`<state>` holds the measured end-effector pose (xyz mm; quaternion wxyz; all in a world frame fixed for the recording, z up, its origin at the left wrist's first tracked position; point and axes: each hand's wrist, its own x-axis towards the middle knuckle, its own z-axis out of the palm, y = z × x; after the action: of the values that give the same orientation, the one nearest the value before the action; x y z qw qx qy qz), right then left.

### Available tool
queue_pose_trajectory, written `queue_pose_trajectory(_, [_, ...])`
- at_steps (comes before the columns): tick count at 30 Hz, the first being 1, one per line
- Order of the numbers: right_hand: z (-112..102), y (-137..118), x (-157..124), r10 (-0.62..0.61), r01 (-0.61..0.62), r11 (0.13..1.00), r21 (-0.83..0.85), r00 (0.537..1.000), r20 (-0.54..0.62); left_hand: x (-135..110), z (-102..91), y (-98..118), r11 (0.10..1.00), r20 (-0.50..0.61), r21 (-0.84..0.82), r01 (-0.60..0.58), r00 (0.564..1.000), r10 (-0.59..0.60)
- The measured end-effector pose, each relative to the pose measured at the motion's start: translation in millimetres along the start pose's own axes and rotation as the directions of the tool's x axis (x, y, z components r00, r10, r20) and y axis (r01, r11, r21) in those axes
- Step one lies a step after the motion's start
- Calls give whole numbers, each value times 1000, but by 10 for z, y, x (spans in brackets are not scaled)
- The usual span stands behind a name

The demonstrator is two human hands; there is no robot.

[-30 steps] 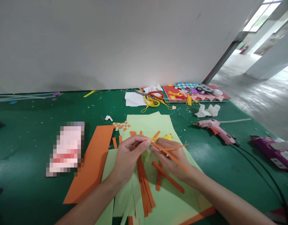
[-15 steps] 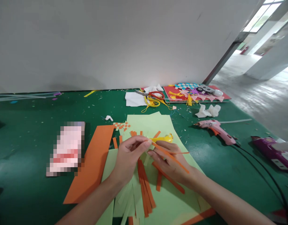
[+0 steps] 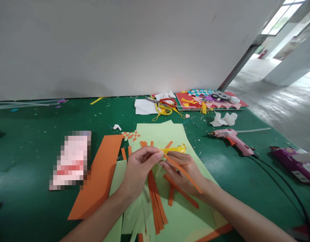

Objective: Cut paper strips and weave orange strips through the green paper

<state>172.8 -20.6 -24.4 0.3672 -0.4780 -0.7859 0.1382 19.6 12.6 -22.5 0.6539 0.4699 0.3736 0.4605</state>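
Observation:
My left hand (image 3: 143, 164) pinches a narrow orange paper strip (image 3: 186, 174) between thumb and fingers, close to my other hand. The strip slants down to the right across my right hand (image 3: 184, 171), whose fingers are curled closed at the strip's near end; the fingertips partly hide what they grip. Just behind the hands lies a yellow item (image 3: 179, 148), partly covered, its kind unclear. Below the hands, several orange strips (image 3: 156, 205) and pale green strips (image 3: 137, 215) fan out over pale green paper sheets (image 3: 167, 129).
An orange sheet (image 3: 99, 174) and a blurred-out pink rectangular item (image 3: 70, 161) lie left. A small checkered paper weave (image 3: 131, 135) sits behind. Scissors (image 3: 167, 104) rest near the wall. On the right are a pink glue gun (image 3: 234, 137) with a cord and a purple tool (image 3: 293, 163).
The orange strip's free end has swung slightly down and left. A second thin orange end, which stuck out to the right above my right hand, no longer shows. Both hands stay nearly in place.

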Motion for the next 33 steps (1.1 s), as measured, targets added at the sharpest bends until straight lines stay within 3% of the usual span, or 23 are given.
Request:
queue_pose_trajectory(10, [45, 19, 0, -79, 75, 991, -111, 996, -29, 4, 9, 6, 999, -18, -32, 5, 1000, -6])
queue_pose_trajectory(18, [8, -9, 25, -14, 14, 1000, 7, 1000, -1, 20, -31, 5, 993, 8, 21, 114, 993, -114])
queue_pose_trajectory(25, [-4, 2, 24, 42, -46, 994, 102, 998, 44, 20, -4, 39, 999, 122, 51, -17, 993, 11])
queue_pose_trajectory(33, [2, -3, 17, 89, -101, 986, 134, 992, 92, 7, 15, 72, 997, 99, 74, -2, 995, -5])
